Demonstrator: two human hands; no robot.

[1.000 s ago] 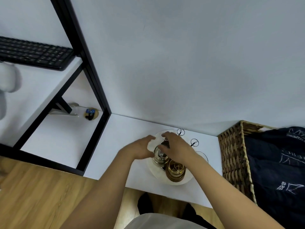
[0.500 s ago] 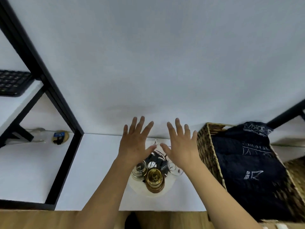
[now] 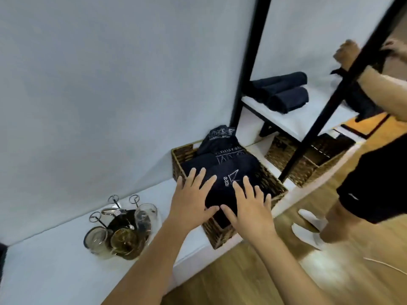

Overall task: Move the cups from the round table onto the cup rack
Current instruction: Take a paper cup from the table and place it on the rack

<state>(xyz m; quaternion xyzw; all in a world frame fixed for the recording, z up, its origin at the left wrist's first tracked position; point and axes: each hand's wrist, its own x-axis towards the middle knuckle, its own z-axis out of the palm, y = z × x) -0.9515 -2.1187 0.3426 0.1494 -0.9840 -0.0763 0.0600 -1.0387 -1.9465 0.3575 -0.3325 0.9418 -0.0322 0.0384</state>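
The wire cup rack stands on a low white shelf at the lower left. It carries glass cups: a clear one on the right, a smoky one on the left and an amber one in front. My left hand and my right hand hover flat, fingers spread, in front of a wicker basket, to the right of the rack. Neither hand holds anything. No round table is in view.
The wicker basket holds dark folded clothing. A black-framed shelf unit at the right bears rolled dark towels and a second basket. Another person stands at the far right on the wooden floor.
My view has swung to the right. Both hands have left the cup rack and now hover open in front of the basket. The rack sits at my lower left.
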